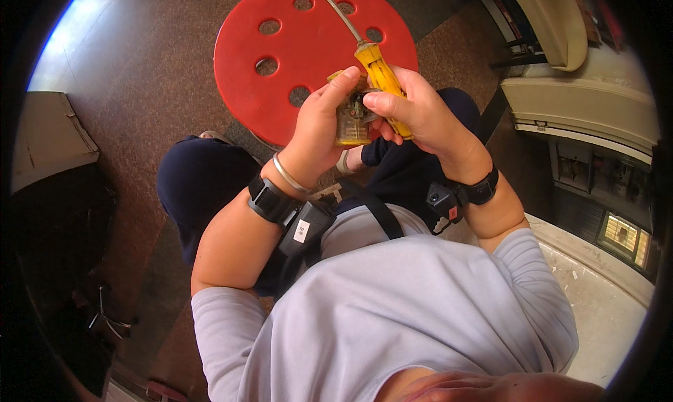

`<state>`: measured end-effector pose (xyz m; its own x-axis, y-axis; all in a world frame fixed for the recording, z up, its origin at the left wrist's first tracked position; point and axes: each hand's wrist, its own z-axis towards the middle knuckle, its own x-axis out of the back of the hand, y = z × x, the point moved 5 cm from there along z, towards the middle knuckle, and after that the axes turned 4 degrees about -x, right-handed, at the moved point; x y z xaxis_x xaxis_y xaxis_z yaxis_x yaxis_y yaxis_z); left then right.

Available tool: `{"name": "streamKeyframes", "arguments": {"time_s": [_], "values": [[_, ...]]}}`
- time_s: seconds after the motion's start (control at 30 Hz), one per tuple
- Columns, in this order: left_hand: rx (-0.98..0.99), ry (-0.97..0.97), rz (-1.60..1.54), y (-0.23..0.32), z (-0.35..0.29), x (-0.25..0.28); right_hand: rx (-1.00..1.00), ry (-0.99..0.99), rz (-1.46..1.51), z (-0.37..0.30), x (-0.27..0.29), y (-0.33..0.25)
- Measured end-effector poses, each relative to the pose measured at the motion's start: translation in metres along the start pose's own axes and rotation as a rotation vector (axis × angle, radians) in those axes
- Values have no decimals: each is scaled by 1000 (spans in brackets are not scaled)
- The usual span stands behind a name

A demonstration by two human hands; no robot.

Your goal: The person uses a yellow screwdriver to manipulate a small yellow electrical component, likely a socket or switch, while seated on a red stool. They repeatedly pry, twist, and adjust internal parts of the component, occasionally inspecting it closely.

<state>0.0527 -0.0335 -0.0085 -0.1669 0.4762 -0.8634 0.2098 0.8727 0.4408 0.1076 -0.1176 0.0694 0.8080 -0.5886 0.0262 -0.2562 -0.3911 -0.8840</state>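
My right hand (427, 114) is closed round the yellow handle of a screwdriver (379, 71). Its long metal shaft points away over the stool, and its tip lies beyond the top edge of the view. A small clear plastic case with yellow edges (352, 125) sits in my left hand (319, 118), whose thumb presses along its upper side. Dark and metal parts show inside the case; its exact kind I cannot make out. The right thumb reaches across to the case, so both hands meet there. The left fingers are mostly hidden behind it.
A round red stool (280, 34) with several holes in its seat stands just beyond my hands, between my knees. A brown carton (52, 135) is at the far left on the speckled floor (154, 58). Pale furniture (582, 114) lines the right side.
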Motion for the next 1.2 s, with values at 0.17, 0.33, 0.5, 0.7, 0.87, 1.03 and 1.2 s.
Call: {"name": "streamKeyframes", "arguments": {"time_s": [0.17,0.33,0.5,0.7,0.87,1.03,1.2], "values": [[-5,-8,-77,-4,-3,-2,14,-4,-74,-1,-2,-6],[-5,-70,-80,-6,-2,1,-3,-32,-93,-2,-2,-11],[-39,-137,-93,-4,-1,-3,51,33,-173,-4,-3,-13],[-113,-56,-139,7,-5,-15,201,119,-252,-16,-10,-17],[-126,-25,-57,5,-7,-7,235,81,-107,-23,-9,-11],[-158,3,5,3,-4,-1,184,38,57,-27,-5,-2],[-172,53,72,2,0,5,181,54,114,-26,-3,4]]}}
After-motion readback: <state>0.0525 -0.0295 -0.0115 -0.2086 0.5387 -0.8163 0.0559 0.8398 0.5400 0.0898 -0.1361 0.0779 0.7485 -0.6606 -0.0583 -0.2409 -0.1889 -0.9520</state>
